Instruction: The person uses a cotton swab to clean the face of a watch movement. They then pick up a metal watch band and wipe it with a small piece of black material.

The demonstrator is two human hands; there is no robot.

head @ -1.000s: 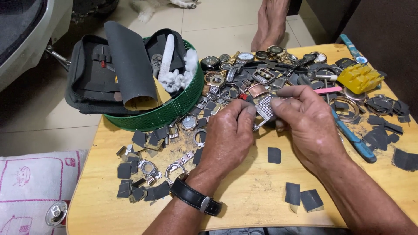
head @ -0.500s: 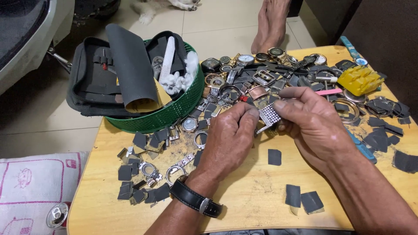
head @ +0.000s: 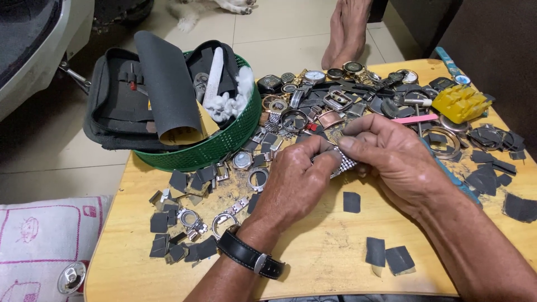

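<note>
Over the wooden bench [head: 313, 263], the left hand [head: 293, 182] and right hand [head: 391, 156] meet, each grip pinching a silver mesh watch band [head: 344, 163] between fingertips. Left of the band sits a green basket [head: 215, 148]; beyond it lie heaped watches [head: 335, 89], and just below it a dark sandpaper square [head: 351, 202].

Bare wood is showing along the near edge of the bench [head: 313, 268], giving a hand open room there, broken only by a few dark abrasive squares [head: 386, 258]. Behind the two hands, a dense heap of watches and metal bands [head: 335, 95] is crowding the far side. The green basket [head: 212, 148] is blocking the far left corner, with scattered watch cases and dark scraps [head: 184, 223] lying below it. A yellow holder [head: 461, 103] and more scraps [head: 492, 162] are filling the right side.
</note>
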